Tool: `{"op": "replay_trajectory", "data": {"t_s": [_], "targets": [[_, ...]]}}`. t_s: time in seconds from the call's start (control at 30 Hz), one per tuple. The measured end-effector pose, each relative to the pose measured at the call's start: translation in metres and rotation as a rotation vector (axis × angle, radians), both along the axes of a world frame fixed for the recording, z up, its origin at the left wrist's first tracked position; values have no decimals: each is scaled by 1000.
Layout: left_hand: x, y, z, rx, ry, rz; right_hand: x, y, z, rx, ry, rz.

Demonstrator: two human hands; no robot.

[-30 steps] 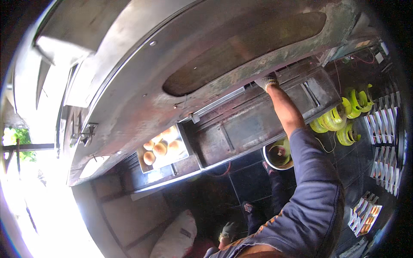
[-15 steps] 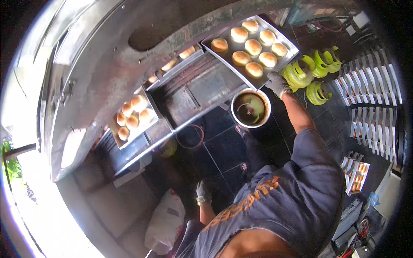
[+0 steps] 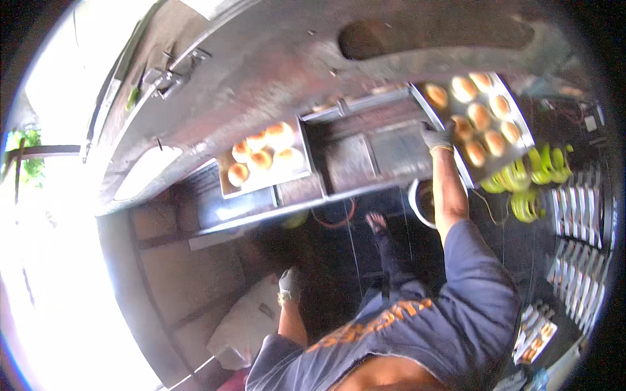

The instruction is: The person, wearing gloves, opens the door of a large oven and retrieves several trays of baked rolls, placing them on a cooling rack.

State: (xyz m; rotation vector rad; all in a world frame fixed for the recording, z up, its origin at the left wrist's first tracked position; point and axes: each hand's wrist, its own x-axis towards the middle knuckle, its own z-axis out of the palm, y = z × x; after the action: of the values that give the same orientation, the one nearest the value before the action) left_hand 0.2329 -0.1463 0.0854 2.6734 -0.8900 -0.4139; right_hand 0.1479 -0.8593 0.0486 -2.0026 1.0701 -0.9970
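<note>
My right hand (image 3: 438, 137), in a grey knit glove, is at the left rim of a metal tray (image 3: 467, 171) of browned round buns (image 3: 479, 117). Blur smears its fingers, so I cannot tell whether they grip the rim. The tray rests on the right end of a long metal oven ledge (image 3: 339, 192). A second, smaller tray (image 3: 229, 190) with several golden buns (image 3: 259, 159) sits at the ledge's left part. Away from the ledge, my left hand (image 3: 289, 285), also gloved, hangs low with loosely extended fingers and nothing visible in it.
Below the right tray stands a round white-rimmed bucket (image 3: 415, 202), partly hidden by my right arm. Green gas cylinders (image 3: 525, 205) and racks of trays (image 3: 577, 215) stand at right. A pale sack (image 3: 244, 322) lies beside my left arm. The oven's metal hood (image 3: 274, 85) overhangs the ledge.
The view has swung left, so the trays appear further right. My right hand has moved from the right tray's near corner to its left rim. My left hand still hangs low.
</note>
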Motion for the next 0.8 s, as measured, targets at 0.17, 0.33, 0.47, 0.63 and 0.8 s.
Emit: {"op": "replay_trajectory", "data": {"t_s": [0.17,0.33,0.47,0.63,0.8], "targets": [[157,-141,2,-823,1065,883,-14,-90,-68,-2,589,-273],[265,-152,-29,-1142,1243,1107,-6,16,-2,223,745,-162],[283,-174,-51,-1244,1276,1207,-113,111,69,206,658,-99],[199,-149,-16,-1310,1125,1208,-244,256,81,159,533,96],[55,6,44,-1093,888,1303,-249,421,108,8,496,184]]}}
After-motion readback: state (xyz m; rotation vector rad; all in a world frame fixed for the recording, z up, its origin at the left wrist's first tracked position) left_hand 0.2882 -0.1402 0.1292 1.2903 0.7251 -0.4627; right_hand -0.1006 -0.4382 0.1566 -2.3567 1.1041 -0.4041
